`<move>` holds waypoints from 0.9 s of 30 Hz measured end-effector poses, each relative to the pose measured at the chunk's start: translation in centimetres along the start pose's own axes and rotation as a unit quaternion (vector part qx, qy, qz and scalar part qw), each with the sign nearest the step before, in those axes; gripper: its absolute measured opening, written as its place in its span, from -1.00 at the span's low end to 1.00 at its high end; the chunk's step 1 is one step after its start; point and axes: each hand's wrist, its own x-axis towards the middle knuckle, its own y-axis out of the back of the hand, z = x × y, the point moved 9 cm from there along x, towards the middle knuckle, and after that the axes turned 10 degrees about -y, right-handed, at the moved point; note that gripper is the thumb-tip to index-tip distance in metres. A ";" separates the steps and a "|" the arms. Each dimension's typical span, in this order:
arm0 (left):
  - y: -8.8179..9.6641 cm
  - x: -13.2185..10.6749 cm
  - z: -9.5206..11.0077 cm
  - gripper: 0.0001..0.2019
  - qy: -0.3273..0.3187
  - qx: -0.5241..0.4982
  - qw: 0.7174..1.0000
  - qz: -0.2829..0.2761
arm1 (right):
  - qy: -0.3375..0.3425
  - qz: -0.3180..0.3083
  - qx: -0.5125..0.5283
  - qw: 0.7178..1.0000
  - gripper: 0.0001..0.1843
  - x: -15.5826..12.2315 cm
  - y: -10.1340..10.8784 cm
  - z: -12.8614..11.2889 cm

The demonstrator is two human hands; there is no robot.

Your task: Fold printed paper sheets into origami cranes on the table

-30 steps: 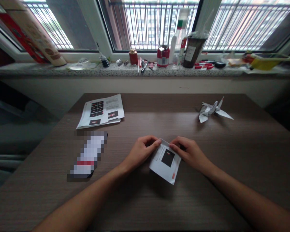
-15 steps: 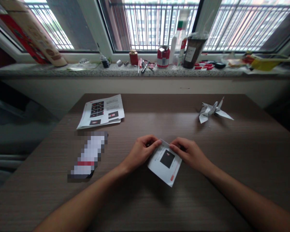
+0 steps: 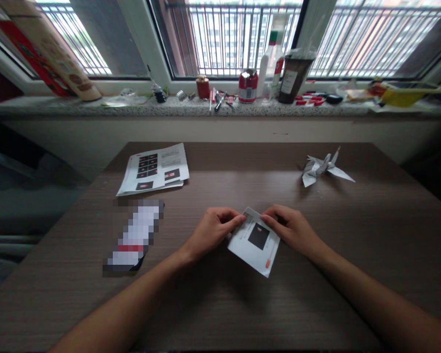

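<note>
A squarish piece of printed paper (image 3: pixel 248 247), white with a dark picture and a small red mark, is held above the brown table between my two hands. My left hand (image 3: pixel 220 225) pinches its upper left edge between thumb and fingers. On the opposite side my right hand (image 3: pixel 288 225) grips the upper right edge in the same way. The paper's lower corner points towards me and hangs free. Fingers behind the sheet are partly hidden.
Printed sheets (image 3: pixel 154 169) lie stacked at the table's back left, with a pixelated phone-like object (image 3: pixel 135 235) nearer me. A folded paper crane (image 3: pixel 323 166) rests at the back right. Along the windowsill (image 3: pixel 191 110) stand a red can (image 3: pixel 248 86), a dark cup (image 3: pixel 295 78) and small items.
The paper has turned slightly and shifted a little up and to the right, still in both hands. My right hand has moved slightly to the right.
</note>
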 end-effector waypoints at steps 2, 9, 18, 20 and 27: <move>0.0 0.0 0.2 -0.70 -0.002 0.006 1.000 0.003 | -0.007 -0.005 0.008 1.000 -0.68 0.0 -0.1 0.1; 0.0 0.2 0.4 -0.73 -0.014 0.009 1.000 -0.005 | -0.020 0.023 0.002 1.000 -0.66 0.2 1.2 0.2; 0.1 0.2 0.0 -0.73 0.003 0.005 1.000 0.002 | -0.027 0.033 0.006 0.999 -0.66 0.3 1.9 0.2; 0.0 0.3 -0.2 -0.73 0.003 0.000 1.000 -0.001 | -0.033 0.031 0.015 0.999 -0.66 0.3 1.9 0.3; -0.1 0.5 -0.9 -0.67 0.010 -0.003 0.999 -0.032 | -0.051 0.072 0.021 0.996 -0.62 0.8 3.2 1.6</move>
